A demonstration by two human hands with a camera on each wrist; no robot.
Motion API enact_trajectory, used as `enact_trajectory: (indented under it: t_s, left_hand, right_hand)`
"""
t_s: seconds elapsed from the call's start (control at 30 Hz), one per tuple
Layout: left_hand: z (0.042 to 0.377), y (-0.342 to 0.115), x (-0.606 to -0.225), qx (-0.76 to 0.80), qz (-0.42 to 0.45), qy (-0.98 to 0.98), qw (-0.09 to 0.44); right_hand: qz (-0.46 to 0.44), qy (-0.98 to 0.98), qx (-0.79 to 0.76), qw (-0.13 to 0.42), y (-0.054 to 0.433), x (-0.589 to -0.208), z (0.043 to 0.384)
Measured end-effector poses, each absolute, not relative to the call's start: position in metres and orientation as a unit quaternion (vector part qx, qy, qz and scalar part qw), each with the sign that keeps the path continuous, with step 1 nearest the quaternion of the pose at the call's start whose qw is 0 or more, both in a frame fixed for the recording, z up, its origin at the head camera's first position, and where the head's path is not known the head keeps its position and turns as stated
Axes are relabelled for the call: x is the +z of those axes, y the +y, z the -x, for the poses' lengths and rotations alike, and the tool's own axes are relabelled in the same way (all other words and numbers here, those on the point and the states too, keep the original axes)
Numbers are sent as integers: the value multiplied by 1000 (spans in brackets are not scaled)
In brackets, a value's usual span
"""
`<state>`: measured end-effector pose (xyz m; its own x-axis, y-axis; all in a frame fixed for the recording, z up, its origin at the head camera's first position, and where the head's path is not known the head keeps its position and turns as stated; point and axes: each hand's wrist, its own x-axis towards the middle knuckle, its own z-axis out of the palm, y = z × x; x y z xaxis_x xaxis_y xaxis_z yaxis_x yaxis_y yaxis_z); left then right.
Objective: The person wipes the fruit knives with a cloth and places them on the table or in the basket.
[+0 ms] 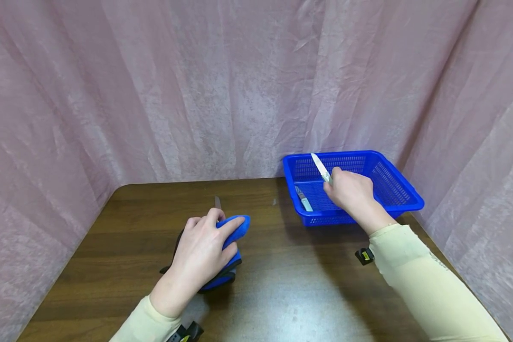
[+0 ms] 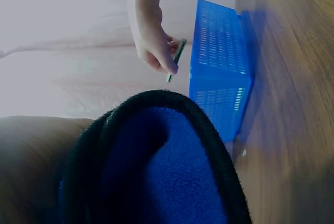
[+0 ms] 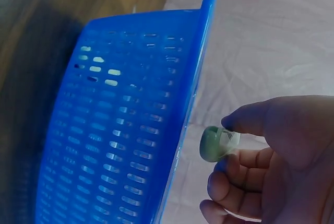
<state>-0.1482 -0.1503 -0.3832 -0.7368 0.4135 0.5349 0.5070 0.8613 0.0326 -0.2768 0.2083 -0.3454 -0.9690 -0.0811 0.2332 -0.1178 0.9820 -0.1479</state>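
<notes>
My right hand (image 1: 351, 191) pinches a knife (image 1: 321, 167) by its pale green handle, above the blue basket (image 1: 330, 220). The blade slants up and away to the left. In the right wrist view the handle's rounded end (image 3: 211, 144) shows between thumb and fingers, beside the basket's rim. Another knife (image 1: 304, 200) lies inside the basket along its left wall. Over on the left, my left hand (image 1: 201, 247) grips a folded blue cloth (image 1: 238, 231) with black edging. A blade (image 1: 217, 203) pokes out past its fingers; the rest of that piece is hidden.
The basket stands at the back right of a brown wooden table (image 1: 278, 289). Pink curtains (image 1: 205, 95) hang close behind the table and along its sides. A small pale speck (image 1: 274, 201) lies on the wood left of the basket.
</notes>
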Motion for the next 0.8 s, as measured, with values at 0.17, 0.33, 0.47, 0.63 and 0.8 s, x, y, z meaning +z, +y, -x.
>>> enact_trajectory:
  t_s: [0.17, 0.33, 0.47, 0.63, 0.8]
  left_hand:
    - [147, -151, -384, -88, 249, -927, 266]
    - [146, -151, -384, -89, 249, -926, 268]
    - [146, -150, -384, -88, 250, -926, 268]
    - [145, -149, -384, -89, 249, -926, 268]
    - [144, -148, -383, -88, 246, -927, 271]
  right_hand:
    - [-44, -993, 73, 85, 209, -349, 284]
    - [-36, -996, 68, 46, 209, -355, 291]
    - [-33, -997, 70, 28, 209, -358, 296]
    - [-33, -997, 67, 12, 211, -360, 301]
    - [-23, -998, 59, -26, 212, -363, 307]
